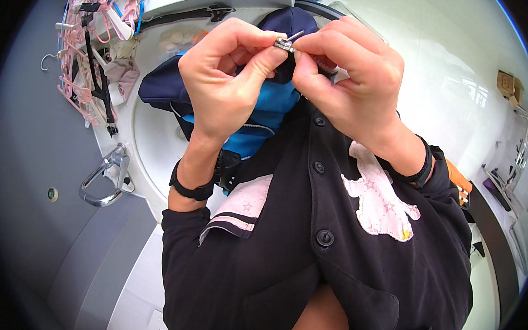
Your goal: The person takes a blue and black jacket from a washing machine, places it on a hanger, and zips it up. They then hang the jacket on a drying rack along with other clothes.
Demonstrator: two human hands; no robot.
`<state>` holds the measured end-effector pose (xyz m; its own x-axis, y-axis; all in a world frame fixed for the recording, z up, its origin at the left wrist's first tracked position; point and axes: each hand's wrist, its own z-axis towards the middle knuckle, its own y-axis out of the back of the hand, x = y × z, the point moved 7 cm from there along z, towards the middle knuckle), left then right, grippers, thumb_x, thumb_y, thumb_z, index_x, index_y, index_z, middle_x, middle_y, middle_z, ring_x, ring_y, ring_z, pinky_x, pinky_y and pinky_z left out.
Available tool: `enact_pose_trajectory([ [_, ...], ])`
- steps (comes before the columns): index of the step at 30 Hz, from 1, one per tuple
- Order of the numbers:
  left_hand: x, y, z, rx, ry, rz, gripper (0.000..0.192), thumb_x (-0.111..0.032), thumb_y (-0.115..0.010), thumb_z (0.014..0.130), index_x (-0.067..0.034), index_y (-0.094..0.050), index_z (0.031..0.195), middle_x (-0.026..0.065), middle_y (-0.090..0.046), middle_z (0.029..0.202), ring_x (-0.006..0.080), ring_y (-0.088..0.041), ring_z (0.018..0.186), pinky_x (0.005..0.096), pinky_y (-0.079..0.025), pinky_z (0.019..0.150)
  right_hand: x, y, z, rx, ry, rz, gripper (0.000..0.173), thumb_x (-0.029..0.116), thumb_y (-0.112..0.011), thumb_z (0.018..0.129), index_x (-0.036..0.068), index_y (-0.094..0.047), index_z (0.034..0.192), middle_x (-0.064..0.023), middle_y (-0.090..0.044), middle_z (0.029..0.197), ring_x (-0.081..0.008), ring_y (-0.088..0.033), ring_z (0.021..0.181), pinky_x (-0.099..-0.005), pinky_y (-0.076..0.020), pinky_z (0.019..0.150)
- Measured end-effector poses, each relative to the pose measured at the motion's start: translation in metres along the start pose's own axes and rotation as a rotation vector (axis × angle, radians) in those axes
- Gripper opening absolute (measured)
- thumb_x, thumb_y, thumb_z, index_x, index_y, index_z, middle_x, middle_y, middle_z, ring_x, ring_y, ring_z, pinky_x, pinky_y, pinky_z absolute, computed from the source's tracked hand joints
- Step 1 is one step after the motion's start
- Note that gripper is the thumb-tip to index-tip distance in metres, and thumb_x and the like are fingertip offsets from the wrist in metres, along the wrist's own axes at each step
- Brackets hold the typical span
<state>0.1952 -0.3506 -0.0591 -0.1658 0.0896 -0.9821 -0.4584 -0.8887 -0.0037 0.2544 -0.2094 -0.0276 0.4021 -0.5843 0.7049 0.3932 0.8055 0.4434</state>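
My left hand [233,73] pinches a small metal piece [283,44], seemingly a clasp or buckle, between thumb and forefinger at the top centre. A thin metal prong sticks up from it. My right hand [354,71] meets it from the right, with thumb and forefinger closed on the right end of the same piece. Its exact kind is too small to tell. Beneath both hands lies navy and bright blue fabric [267,100] with a white zip, partly hidden by my hands. Black bands circle both wrists.
A white basin [151,132] with a chrome faucet [106,174] lies at the left. Pink and white clothes hangers [77,88] and a black strap [100,76] crowd the upper left. Small cardboard boxes [510,86] and a shelf of items stand far right.
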Motion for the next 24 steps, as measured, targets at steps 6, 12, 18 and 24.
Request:
enact_pose_trajectory([
  [6,-0.007,-0.004,-0.006,-0.062,-0.026,-0.007,0.011,0.011,-0.07,0.084,0.005,-0.066,0.092,0.005,-0.068,0.085,0.0089,-0.066,0.076,0.0209,-0.055,0.067,-0.001,0.003,0.001,-0.01,0.0,0.01,0.013,-0.008,-0.068,0.071,-0.002,-0.069,0.082,-0.0057,-0.063,0.07,-0.0109,-0.057,0.055,-0.0227,-0.0436,0.049],
  [12,-0.007,0.0,0.0,-0.064,-0.029,-0.003,0.014,0.01,-0.07,0.084,0.006,-0.067,0.097,0.0048,-0.067,0.088,0.0098,-0.066,0.079,0.0209,-0.055,0.069,0.001,0.003,0.003,-0.021,0.04,0.02,0.016,-0.008,-0.07,0.07,-0.001,-0.07,0.085,-0.0063,-0.064,0.071,-0.0126,-0.058,0.057,-0.0238,-0.0441,0.05],
  [18,-0.023,0.001,0.0,-0.059,-0.262,0.301,0.024,0.01,-0.078,0.073,0.001,-0.07,0.093,0.0063,-0.067,0.086,0.0119,-0.066,0.072,0.022,-0.054,0.064,0.006,0.003,0.0,-0.027,0.167,-0.001,0.021,-0.01,-0.072,0.068,-0.001,-0.071,0.087,-0.0075,-0.065,0.072,-0.0164,-0.058,0.06,-0.0252,-0.0445,0.051],
  [24,-0.036,-0.003,-0.008,-0.114,-0.391,0.473,0.024,0.009,-0.08,0.07,-0.001,-0.069,0.089,0.0068,-0.065,0.083,0.0142,-0.063,0.067,0.0243,-0.052,0.057,0.006,0.004,-0.001,-0.021,0.234,0.001,0.023,-0.01,-0.073,0.069,-0.003,-0.07,0.09,-0.0098,-0.066,0.076,-0.019,-0.06,0.063,-0.0258,-0.0454,0.054],
])
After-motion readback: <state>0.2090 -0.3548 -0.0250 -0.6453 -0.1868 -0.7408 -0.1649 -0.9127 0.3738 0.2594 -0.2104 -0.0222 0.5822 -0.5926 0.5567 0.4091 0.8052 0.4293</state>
